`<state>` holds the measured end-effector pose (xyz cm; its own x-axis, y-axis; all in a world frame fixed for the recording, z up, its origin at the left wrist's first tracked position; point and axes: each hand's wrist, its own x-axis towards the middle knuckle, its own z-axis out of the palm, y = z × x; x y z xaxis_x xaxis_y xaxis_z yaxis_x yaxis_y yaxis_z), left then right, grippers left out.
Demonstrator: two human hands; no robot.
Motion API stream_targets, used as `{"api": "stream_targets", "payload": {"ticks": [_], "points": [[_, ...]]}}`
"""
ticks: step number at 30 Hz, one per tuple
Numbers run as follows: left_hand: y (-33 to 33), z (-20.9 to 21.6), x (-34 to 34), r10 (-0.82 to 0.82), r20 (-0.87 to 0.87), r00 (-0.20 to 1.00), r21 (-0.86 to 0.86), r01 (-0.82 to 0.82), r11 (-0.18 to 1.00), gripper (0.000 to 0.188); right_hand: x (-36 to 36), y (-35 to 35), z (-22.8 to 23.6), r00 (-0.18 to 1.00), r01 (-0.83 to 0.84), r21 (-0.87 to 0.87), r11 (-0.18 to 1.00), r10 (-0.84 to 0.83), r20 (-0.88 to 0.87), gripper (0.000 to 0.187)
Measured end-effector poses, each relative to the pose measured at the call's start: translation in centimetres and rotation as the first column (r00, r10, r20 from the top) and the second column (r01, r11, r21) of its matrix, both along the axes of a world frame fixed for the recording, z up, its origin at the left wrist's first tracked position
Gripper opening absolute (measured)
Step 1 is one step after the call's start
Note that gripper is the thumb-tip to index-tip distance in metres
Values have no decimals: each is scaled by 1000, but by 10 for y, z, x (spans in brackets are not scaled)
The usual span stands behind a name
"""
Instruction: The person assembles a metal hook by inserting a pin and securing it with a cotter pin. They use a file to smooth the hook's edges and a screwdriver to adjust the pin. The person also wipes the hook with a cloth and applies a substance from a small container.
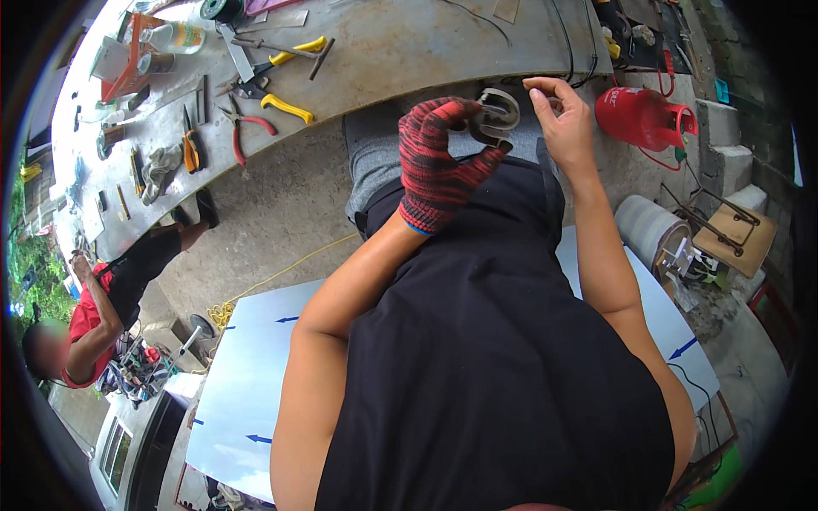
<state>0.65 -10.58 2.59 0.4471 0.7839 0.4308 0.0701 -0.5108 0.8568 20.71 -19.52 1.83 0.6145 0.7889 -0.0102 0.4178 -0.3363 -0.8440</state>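
A small piece of shiny metal strip bent into a curved, letter-like loop (509, 111) is gripped between the thumb and fingers of my left hand (436, 157). That hand wears a red and black striped knit glove. Just to the right of the metal piece and apart from it, my bare right hand (562, 123) is raised. Its thumb and index fingertips come together in a pinch, and whatever may be between them is too small to make out. Both hands are at the near edge of the metal workbench (383, 68), above my lap.
On the bench lie yellow-handled snips (285, 106), red-handled pliers (243, 132), orange-handled pliers (193, 140) and an orange box (128, 68) holding containers. A red gas cylinder (643, 117) stands at right. Behind me is a pale sheet (256, 366). Another person (94, 315) is at left.
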Motion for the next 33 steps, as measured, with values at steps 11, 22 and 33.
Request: {"api": "stream_targets", "payload": {"ticks": [11, 22, 33], "points": [[-10, 14, -9, -204, 133, 970, -63, 214, 975, 59, 1, 3, 10, 994, -12, 12, 1000, 13, -112, 18], [-4, 22, -4, -265, 142, 954, -154, 286, 946, 62, 0, 12, 21, 985, -48, 11, 999, 49, -163, 18], [0, 17, -3, -221, 158, 962, -202, 251, 947, 60, -9, 27, 39, 984, -70, -32, 997, 63, -167, 18]]}}
